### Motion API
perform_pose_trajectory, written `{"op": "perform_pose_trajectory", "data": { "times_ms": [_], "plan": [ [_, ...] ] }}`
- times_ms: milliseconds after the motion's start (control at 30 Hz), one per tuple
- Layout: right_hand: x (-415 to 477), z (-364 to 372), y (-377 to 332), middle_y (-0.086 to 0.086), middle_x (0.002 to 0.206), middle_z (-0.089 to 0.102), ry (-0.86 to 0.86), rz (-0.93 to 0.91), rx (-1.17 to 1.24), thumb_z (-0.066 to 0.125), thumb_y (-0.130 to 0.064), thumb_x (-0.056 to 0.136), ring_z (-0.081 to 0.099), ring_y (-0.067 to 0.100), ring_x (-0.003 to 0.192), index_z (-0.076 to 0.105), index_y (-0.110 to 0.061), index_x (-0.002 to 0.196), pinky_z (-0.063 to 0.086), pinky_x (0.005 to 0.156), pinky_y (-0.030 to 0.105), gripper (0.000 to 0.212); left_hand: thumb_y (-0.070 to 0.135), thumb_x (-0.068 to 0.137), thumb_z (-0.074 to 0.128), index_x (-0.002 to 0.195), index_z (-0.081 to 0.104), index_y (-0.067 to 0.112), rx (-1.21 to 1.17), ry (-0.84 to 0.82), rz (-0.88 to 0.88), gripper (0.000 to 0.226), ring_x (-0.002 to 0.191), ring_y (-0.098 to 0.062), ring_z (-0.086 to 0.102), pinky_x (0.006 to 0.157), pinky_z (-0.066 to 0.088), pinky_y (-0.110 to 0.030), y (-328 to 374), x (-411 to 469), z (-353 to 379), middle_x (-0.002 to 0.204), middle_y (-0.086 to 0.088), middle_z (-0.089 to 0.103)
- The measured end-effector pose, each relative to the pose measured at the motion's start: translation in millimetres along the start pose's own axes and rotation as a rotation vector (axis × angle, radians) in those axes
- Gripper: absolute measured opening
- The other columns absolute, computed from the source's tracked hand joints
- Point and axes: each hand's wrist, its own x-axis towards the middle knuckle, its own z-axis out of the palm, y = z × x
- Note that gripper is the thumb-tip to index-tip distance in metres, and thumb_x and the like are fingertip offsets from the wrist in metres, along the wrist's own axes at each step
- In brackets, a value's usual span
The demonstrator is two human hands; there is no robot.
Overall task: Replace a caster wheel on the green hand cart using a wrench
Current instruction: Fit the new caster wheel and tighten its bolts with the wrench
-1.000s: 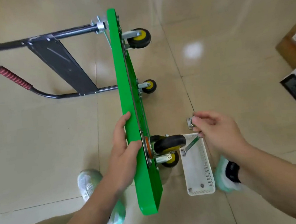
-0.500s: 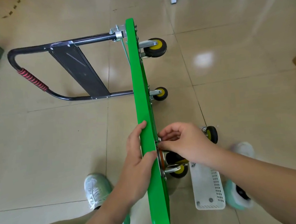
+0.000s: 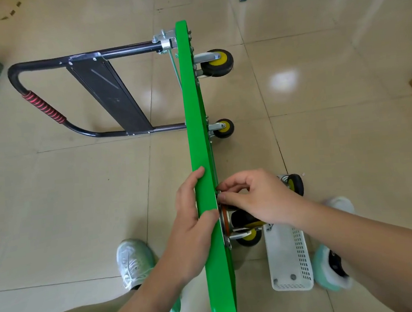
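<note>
Left hand [image 3: 193, 222] grips the long upper edge of the green metal hand cart deck [image 3: 197, 131], thumb over the rim, holding it on its side on the beige tiled floor [image 3: 77, 193]. Right hand [image 3: 257, 198] has its fingers curled, pinching a small grey part [image 3: 218, 192], possibly a nut, at the underside just above the mounted black-and-yellow caster wheel [image 3: 246, 219]. A loose spare caster [image 3: 296, 184] lies beyond, near a white perforated plastic basket [image 3: 302, 254].
</note>
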Motion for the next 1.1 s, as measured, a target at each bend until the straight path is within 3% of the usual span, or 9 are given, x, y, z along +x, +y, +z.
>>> {"op": "perform_pose_trajectory", "data": {
  "times_ms": [133,233,367,567,667,767,867,933,1100],
  "plan": [
    [0.4,1.9,-0.8,-0.015,0.086,0.076,0.013,0.003,-0.016,0.077,-0.030,0.089,0.071,0.000,0.082,0.078,-0.031,0.098,0.055,0.082,0.019,0.009,0.023,0.083,0.049,0.147,0.032,0.058,-0.011,-0.002,-0.003,0.074,0.130,-0.019,0.055,0.100,0.056,-0.044,-0.3,0.0,0.3,0.153,0.006,0.041],
    [-0.5,2.9,0.1,-0.014,0.086,0.076,0.035,0.031,0.012,0.080,-0.027,0.085,0.072,0.002,0.081,0.076,-0.029,0.099,0.056,0.087,0.026,0.014,0.023,0.083,0.049,0.144,0.033,0.061,-0.014,0.005,-0.011,0.074,0.133,-0.026,0.053,0.108,0.049,-0.056,-0.8,0.6,0.5,0.153,0.004,0.041],
    [-0.4,5.1,0.5,-0.018,0.085,0.075,0.067,0.037,0.014,0.085,-0.025,0.080,0.071,-0.001,0.079,0.075,-0.030,0.096,0.054,0.080,0.018,0.019,0.023,0.083,0.049,0.148,0.031,0.057,-0.001,0.010,0.003,0.076,0.135,-0.018,0.051,0.111,0.047,-0.051,-2.2,1.4,1.0,0.155,0.006,0.039],
    [-0.6,8.3,1.9,-0.021,0.081,0.074,0.101,0.012,-0.060,0.082,-0.031,0.083,0.070,-0.003,0.078,0.076,-0.033,0.091,0.054,0.083,0.026,0.010,0.022,0.082,0.049,0.147,0.032,0.057,-0.032,-0.003,0.009,0.076,0.119,-0.012,0.060,0.082,0.058,-0.028,-2.6,1.6,1.6,0.153,0.007,0.040],
    [-0.9,8.4,0.7,-0.030,0.081,0.070,0.109,-0.036,-0.213,0.070,-0.044,0.091,0.062,-0.006,0.087,0.078,-0.036,0.088,0.042,0.091,0.034,0.012,0.022,0.083,0.049,0.147,0.032,0.057,-0.043,-0.010,0.013,0.076,0.122,-0.016,0.059,0.087,0.060,-0.034,-1.8,1.0,2.0,0.154,0.006,0.040],
    [0.1,9.5,-0.8,-0.016,0.078,0.070,0.109,-0.057,-0.436,0.052,-0.052,0.098,0.050,0.003,0.093,0.077,-0.032,0.084,0.028,0.090,0.037,0.035,0.023,0.083,0.049,0.146,0.032,0.060,-0.044,-0.013,0.010,0.075,0.125,-0.021,0.058,0.098,0.057,-0.048,-0.7,0.4,1.9,0.155,0.005,0.041],
    [0.2,8.0,-1.9,-0.011,0.073,0.064,0.100,-0.049,-0.509,0.042,-0.054,0.101,0.053,0.010,0.093,0.070,-0.030,0.084,0.031,0.093,0.038,0.041,0.024,0.084,0.048,0.146,0.030,0.060,-0.024,-0.009,0.006,0.074,0.129,-0.023,0.055,0.105,0.051,-0.053,-0.3,0.2,1.7,0.154,0.006,0.041],
    [-1.0,5.3,-0.6,-0.019,0.087,0.066,0.084,-0.056,-0.367,0.047,-0.050,0.102,0.060,0.007,0.097,0.069,-0.037,0.106,0.040,0.095,0.041,0.026,0.024,0.084,0.048,0.147,0.030,0.059,-0.013,-0.010,0.001,0.074,0.130,-0.025,0.053,0.108,0.049,-0.056,-0.4,0.2,1.6,0.153,0.005,0.041],
    [-5.5,4.4,3.7,-0.014,0.090,0.072,0.050,-0.089,-0.147,0.074,-0.029,0.090,0.064,-0.002,0.089,0.068,-0.029,0.108,0.042,0.078,0.005,0.019,0.023,0.083,0.049,0.149,0.030,0.056,0.003,-0.003,0.000,0.075,0.131,-0.019,0.053,0.107,0.052,-0.049,-0.5,0.9,0.9,0.153,0.006,0.040]
  ]
}}
